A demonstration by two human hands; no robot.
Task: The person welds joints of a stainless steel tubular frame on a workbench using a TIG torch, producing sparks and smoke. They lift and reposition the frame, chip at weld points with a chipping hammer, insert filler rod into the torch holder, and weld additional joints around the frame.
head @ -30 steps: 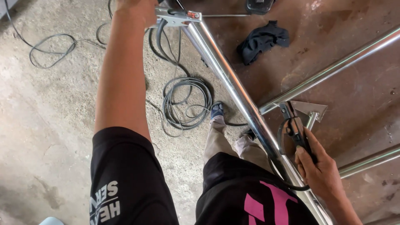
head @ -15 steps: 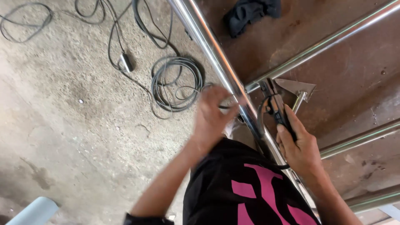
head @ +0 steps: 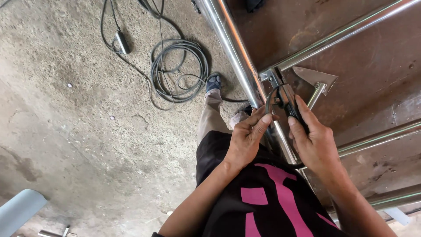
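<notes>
A shiny steel tube (head: 230, 48) runs from the top centre down toward my body, with thinner steel rails (head: 346, 33) branching off to the right at a joint (head: 272, 75). My right hand (head: 313, 140) grips a black handled tool (head: 287, 103) with a black cable, its tip at the joint. My left hand (head: 245, 138) rests against the main tube just below the joint, fingers touching the tool's cable. A small triangular steel plate (head: 318, 78) sits beside the joint.
A coil of grey cable (head: 177, 72) lies on the concrete floor with a small black inline box (head: 122, 42). Rusty brown sheet metal (head: 372, 87) lies under the rails. My foot (head: 213, 82) stands by the coil. A pale blue object (head: 19, 210) is at bottom left.
My left arm came down from the top of the tube to the joint, beside my right hand. The view has shifted closer to the joint.
</notes>
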